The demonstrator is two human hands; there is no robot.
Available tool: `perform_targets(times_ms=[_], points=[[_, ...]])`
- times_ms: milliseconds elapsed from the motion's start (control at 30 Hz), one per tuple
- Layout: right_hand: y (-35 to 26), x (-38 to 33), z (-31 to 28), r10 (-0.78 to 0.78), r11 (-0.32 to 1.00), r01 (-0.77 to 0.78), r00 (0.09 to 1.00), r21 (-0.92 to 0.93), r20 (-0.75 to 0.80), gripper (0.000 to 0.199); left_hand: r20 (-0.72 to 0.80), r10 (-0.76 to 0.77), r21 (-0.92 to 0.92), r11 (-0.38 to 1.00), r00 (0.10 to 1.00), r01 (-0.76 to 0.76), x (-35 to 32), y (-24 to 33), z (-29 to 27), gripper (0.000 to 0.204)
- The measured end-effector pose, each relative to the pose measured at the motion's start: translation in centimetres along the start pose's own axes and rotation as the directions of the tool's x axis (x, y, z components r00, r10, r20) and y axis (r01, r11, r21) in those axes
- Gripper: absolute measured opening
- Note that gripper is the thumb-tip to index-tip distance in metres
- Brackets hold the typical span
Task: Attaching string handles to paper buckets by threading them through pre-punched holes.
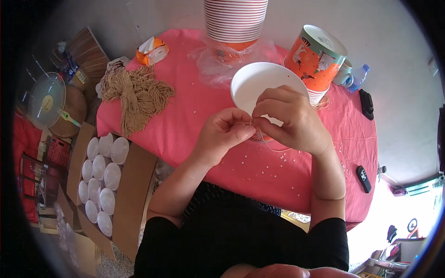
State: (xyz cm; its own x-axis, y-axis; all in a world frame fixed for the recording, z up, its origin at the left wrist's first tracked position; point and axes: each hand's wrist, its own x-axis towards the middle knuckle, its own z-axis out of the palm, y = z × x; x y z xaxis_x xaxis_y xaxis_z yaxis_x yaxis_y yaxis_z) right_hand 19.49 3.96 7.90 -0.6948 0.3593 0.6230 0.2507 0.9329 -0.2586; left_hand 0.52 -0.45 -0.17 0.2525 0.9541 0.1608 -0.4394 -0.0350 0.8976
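Left hand: the left hand [222, 134] is curled narrow, thumb and forefinger pinching a thin tan string [273, 149] at the middle of the scene.
Right hand: the right hand [289, 118] is curled too, its fingertips pinching the same string, touching the left fingers.
String: it trails right and near from the pinch, lying slack on the pink cloth [185, 116]; its long axis runs roughly left to right.
Cup: a white cup [255, 81] sits just behind the hands, mouth up.
Far: a stack of cups [235, 21] in clear wrap; an orange and green patterned cup [317, 58] upside down at right.
Left: a tan yarn bundle [136, 95]; an orange tissue pack [152, 50].
Floor left: a carton [134, 185] of white cups.
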Motion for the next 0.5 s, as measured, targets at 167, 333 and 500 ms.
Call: perform_targets(times_ms=[167,333,500], points=[[0.06,-0.16,-0.03,0.031,0.999,-0.032,0.998,0.028,0.055,0.011,-0.017,0.232,0.238,0.946,0.973,-0.222,-0.12,-0.36,0.13,0.012],[0.21,-0.21,0.29,0.048,0.989,-0.057,0.996,0.137,0.073,0.007,0.034,0.5,0.422,0.778,0.866,-0.466,0.12,-1.01,-0.05,0.012],[0.67,-0.28,0.05,0.09,0.964,-0.121,0.987,0.238,0.136,0.004,0.106,0.524,0.447,0.734,0.845,-0.511,0.3,-0.91,-0.26,0.011]])
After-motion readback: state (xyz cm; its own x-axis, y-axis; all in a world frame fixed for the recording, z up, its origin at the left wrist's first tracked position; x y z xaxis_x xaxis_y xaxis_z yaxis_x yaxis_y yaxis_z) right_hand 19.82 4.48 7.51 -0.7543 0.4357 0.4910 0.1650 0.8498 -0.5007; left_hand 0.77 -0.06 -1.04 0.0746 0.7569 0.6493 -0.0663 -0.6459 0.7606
